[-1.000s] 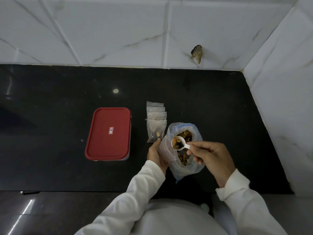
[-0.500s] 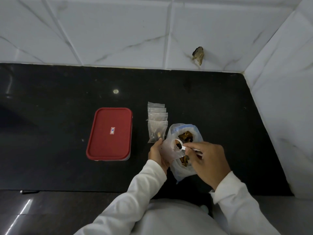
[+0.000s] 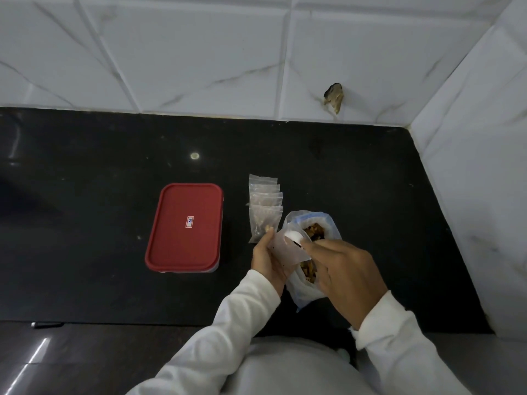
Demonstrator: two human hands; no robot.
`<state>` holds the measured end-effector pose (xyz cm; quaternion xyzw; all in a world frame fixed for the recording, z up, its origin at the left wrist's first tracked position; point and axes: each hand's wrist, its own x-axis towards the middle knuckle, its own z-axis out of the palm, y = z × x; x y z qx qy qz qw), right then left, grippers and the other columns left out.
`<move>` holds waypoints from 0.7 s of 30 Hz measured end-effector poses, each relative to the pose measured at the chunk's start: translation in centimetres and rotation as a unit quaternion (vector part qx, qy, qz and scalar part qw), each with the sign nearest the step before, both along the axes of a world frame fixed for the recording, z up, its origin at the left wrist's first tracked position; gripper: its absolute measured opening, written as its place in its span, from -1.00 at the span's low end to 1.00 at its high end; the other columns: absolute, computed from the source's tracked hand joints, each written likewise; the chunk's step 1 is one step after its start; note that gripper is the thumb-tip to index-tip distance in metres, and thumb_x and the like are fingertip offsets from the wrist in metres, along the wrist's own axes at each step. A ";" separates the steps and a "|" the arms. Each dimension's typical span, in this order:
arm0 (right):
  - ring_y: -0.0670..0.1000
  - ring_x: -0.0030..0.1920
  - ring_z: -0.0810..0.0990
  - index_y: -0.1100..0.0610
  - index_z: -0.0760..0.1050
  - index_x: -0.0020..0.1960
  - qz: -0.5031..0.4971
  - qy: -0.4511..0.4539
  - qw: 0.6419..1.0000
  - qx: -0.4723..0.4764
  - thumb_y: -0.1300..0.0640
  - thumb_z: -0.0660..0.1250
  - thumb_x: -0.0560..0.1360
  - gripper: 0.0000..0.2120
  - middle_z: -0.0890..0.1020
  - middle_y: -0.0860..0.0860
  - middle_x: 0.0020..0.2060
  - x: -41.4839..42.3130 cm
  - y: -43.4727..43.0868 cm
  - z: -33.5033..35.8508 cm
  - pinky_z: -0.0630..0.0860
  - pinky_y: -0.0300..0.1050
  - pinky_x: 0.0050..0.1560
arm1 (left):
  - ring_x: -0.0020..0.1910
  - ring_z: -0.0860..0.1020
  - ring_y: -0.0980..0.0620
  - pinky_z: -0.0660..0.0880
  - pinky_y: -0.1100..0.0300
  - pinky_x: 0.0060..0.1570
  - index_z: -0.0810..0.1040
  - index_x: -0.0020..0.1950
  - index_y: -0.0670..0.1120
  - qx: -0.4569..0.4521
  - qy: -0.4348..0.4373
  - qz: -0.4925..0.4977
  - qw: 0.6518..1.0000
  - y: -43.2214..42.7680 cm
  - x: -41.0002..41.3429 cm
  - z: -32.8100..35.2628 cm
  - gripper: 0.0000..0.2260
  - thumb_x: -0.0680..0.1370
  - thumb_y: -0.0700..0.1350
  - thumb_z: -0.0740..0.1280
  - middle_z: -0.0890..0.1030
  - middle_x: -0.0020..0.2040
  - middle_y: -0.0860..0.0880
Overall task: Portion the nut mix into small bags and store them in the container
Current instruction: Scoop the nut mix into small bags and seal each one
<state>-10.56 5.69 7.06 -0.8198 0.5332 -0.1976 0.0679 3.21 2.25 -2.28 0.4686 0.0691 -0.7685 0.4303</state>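
The left hand (image 3: 266, 260) grips a small bag (image 3: 288, 250) with fingers curled round its near side, and the right hand (image 3: 346, 272) pinches the handle of a white scoop (image 3: 295, 237) between thumb and fingertips. 1 second ago that scoop sat level and loaded above the mix; since then the right wrist has rolled over, and now the bowl is tipped on edge against the small bag's mouth, its contents no longer visible. I judge this portion is going in, or has just gone in, so sealing comes next. The small bag is held just above the counter (image 3: 85, 195), at the left rim of the big bag of nut mix (image 3: 306, 292). Its long axis slants from the palm up and to the right, mouth toward the scoop; how wide it gapes I cannot tell. The scoop's handle runs rightward into the fingers, bowl pointing left. Just beyond lies a fanned stack of about 4 small bags (image 3: 263, 205), and well to the left the container (image 3: 185, 226), red lid still on, long axis running near to far.
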 end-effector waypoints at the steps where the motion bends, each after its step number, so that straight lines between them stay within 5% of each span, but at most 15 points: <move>1: 0.07 -0.42 0.61 0.23 0.67 -0.04 0.007 0.001 1.000 -0.021 0.36 0.63 0.11 -0.57 0.65 0.09 -0.35 -0.1 0.0 -0.1 0.59 -0.05 -0.50 | 0.07 0.65 -0.17 0.62 0.00 -0.05 0.55 0.33 -0.15 -0.006 0.009 0.004 1.000 0.0 0.0 0.2 -0.52 0.52 0.11 0.37 0.65 0.15 -0.22; 7: 0.06 -0.39 0.61 0.19 0.66 0.01 0.032 0.021 0.995 -0.091 0.23 0.52 0.25 -0.68 0.66 0.06 -0.31 -0.6 -0.3 -1.4 0.61 -0.11 -0.42 | -0.17 0.70 -0.13 0.61 0.11 -0.34 0.55 0.31 -0.18 -0.003 0.055 0.014 0.998 0.0 0.2 1.6 -0.57 0.56 0.08 0.33 0.68 0.00 -0.22; 11: 0.02 -0.39 0.62 0.15 0.56 0.08 0.041 0.001 0.990 -0.132 0.10 0.29 0.38 -0.71 0.67 0.07 -0.30 -0.8 0.0 -1.4 0.62 -0.17 -0.34 | -0.20 0.70 -0.12 0.60 0.13 -0.38 0.55 0.29 -0.18 0.001 0.068 0.019 0.997 0.0 0.1 2.0 -0.59 0.57 0.08 0.31 0.69 -0.07 -0.21; 14: -0.01 -0.48 0.60 0.16 0.52 -0.02 0.046 -0.034 0.989 -0.133 0.08 0.19 0.49 -0.80 0.61 0.02 -0.30 -0.7 -0.5 -2.1 0.54 -0.26 -0.47 | -0.13 0.69 -0.14 0.61 0.12 -0.35 0.59 0.23 -0.17 0.005 0.075 0.015 0.997 0.1 0.1 2.3 -0.63 0.58 0.07 0.31 0.70 -0.03 -0.22; 16: -0.15 -0.49 0.53 0.06 0.45 -0.05 0.005 -0.098 0.989 -0.111 0.15 0.27 0.50 -0.96 0.59 0.00 -0.35 -0.7 -0.4 -1.9 0.49 -0.36 -0.45 | -0.09 0.69 -0.15 0.61 0.12 -0.34 0.60 0.23 -0.15 0.014 0.075 0.015 0.997 0.2 0.1 2.4 -0.64 0.57 0.07 0.31 0.69 0.00 -0.21; 18: -0.24 -0.37 0.56 0.03 0.60 0.02 -0.047 -0.179 0.982 -0.039 0.32 0.42 0.44 -0.76 0.63 -0.08 -0.33 -1.0 -0.1 -0.8 0.52 -0.45 -0.31 | -0.06 0.67 -0.15 0.61 0.12 -0.35 0.61 0.23 -0.13 0.024 0.077 0.016 0.997 0.1 0.3 2.3 -0.64 0.57 0.08 0.32 0.69 0.02 -0.20; 21: -0.22 -0.27 0.63 0.00 0.61 0.07 -0.066 -0.250 0.965 0.032 0.21 0.41 0.46 -0.78 0.61 -0.29 -0.23 -2.0 0.2 0.3 0.56 -0.38 -0.24 | -0.09 0.64 -0.11 0.59 0.15 -0.39 0.59 0.28 -0.11 0.037 0.077 0.016 0.996 0.1 0.6 1.8 -0.60 0.54 0.09 0.34 0.66 0.04 -0.17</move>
